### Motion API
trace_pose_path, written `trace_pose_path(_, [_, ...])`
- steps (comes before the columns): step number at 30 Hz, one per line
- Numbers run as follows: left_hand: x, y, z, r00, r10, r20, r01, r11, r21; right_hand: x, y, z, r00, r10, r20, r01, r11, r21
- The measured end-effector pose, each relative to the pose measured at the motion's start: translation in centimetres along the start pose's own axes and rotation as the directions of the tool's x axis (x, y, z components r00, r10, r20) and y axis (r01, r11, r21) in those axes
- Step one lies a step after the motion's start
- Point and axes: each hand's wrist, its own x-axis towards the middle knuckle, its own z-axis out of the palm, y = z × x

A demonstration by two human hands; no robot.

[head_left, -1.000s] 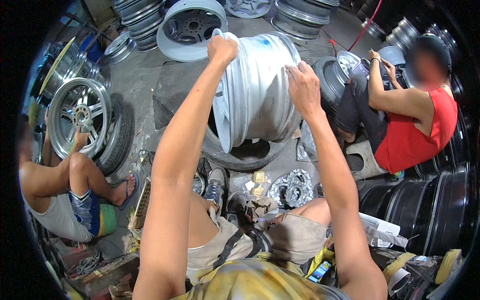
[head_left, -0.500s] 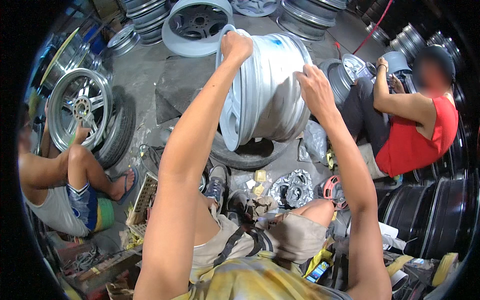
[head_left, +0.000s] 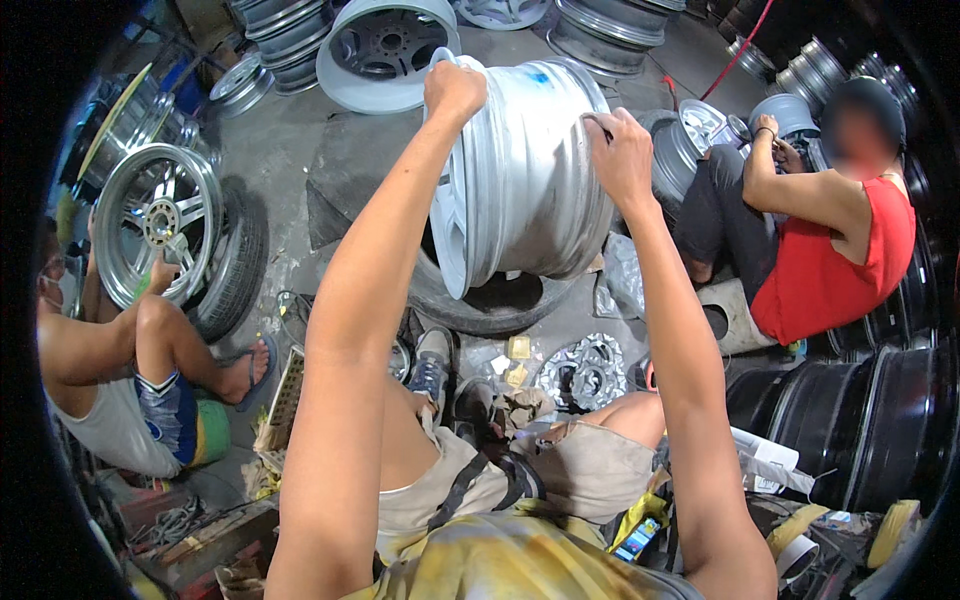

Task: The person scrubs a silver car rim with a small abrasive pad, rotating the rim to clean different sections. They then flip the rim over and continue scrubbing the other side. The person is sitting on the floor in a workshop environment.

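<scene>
A silver-grey wheel rim (head_left: 530,170) stands on its side ahead of me, its spoked face turned left. My left hand (head_left: 455,92) is closed round the top of the left lip, the fingers hooked over the edge. My right hand (head_left: 622,155) grips the upper part of the right lip with bent fingers; its fingertips are partly hidden. Beneath the wheel rim a black tyre (head_left: 475,318) lies flat on the floor. A blue mark shows on top of the barrel, and grey smears run along its right side.
One person (head_left: 835,240) in red sits at right, handling a grey rim (head_left: 785,113). Another person (head_left: 110,390) sits at left by a spoked rim (head_left: 160,220). A foil-like spoked piece (head_left: 583,372) lies near my feet. Stacked rims (head_left: 285,40) stand behind; dark barrels (head_left: 860,430) line the right.
The wheel rim has shifted slightly left and tilted a little, with both my hands moving along with it. My right forearm has swung inward to the left.
</scene>
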Motion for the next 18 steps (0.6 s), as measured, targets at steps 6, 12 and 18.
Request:
trace_pose_path(6, [1.0,-1.1,-0.4,1.0,0.021,-0.006,-0.02,0.998,0.065,-5.2,-1.5,0.0,0.996,0.086,-0.029,-0.082,0.991,0.105])
trace_pose_path(12, [0.4,-0.3,0.2,1.0,-0.01,0.011,0.01,1.0,0.027,-3.0,-0.5,0.4,0.996,0.042,-0.075,-0.043,0.999,-0.005])
trace_pose_path(18, [1.3,-1.3,-0.3,0.999,0.035,-0.028,-0.033,0.998,0.062,-5.0,-1.6,1.2,0.985,0.124,-0.119,-0.118,0.991,0.057])
